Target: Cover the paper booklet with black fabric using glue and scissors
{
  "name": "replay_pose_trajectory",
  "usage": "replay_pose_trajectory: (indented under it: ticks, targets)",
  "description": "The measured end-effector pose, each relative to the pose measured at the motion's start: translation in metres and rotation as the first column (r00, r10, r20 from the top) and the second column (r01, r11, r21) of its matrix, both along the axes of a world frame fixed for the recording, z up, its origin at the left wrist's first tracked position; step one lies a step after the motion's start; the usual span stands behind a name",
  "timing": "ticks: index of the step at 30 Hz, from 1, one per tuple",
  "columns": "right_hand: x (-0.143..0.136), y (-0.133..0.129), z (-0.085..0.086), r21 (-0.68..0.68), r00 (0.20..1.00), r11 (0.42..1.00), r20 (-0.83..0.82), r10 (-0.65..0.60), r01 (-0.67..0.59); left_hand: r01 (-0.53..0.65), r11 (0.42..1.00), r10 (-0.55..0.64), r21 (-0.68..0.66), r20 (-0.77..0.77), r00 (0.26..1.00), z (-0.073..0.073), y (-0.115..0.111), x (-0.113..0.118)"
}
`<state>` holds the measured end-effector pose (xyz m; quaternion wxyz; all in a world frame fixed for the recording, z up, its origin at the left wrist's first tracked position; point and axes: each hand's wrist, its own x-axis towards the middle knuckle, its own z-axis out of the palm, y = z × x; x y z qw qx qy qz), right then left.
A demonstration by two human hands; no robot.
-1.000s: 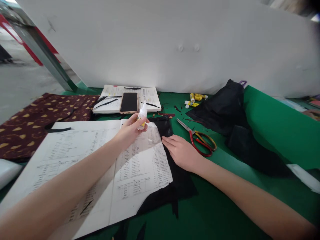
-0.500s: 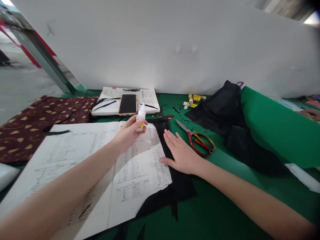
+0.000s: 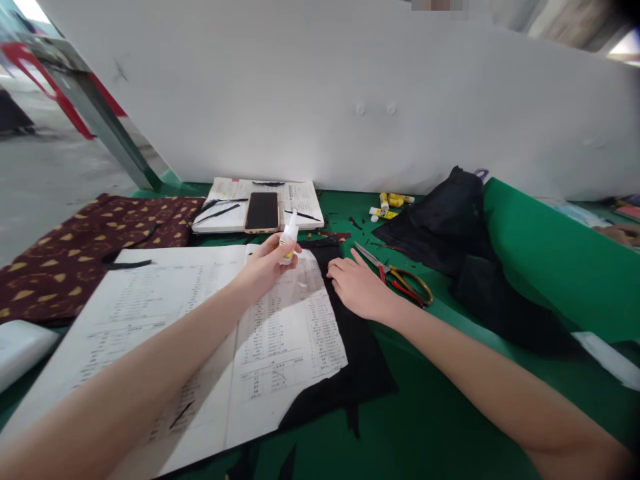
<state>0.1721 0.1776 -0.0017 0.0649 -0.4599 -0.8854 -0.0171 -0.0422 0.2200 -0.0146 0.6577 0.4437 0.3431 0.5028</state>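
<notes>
My left hand is wrapped round a small white glue bottle with a pointed nozzle and a yellow label. The bottle points upward over the printed sheets of an open booklet. Under the booklet's torn right edge lies a piece of black cloth. My right hand rests on this cloth, palm down, fingers bent and one stretched apart; nothing shows in its grip. Just beyond it are scissors with red and yellow handles, partly covered by the hand.
A phone lies on an open book at the back. Yellow glue sticks, black cloth and a green box are on the right. Patterned maroon cloth lies left. A white panel stands behind.
My right hand has moved up the black cloth, and its fingers have gone from flat to bent. It now covers part of the scissors. My left hand still holds the bottle.
</notes>
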Motion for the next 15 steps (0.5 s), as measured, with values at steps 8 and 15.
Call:
replay_pose_trajectory:
  ticks: [8, 15]
  targets:
    - [-0.010, 0.008, -0.020, 0.092, 0.999, 0.995, -0.016, -0.034, 0.036, -0.008, 1.000, 0.008, -0.013, -0.012, 1.000, 0.002, -0.001, 0.001]
    - [-0.004, 0.012, -0.021, 0.059, 0.992, 0.998, -0.126, -0.005, 0.012, -0.008, 1.000, 0.008, -0.016, -0.004, 1.000, 0.005, -0.003, 0.002]
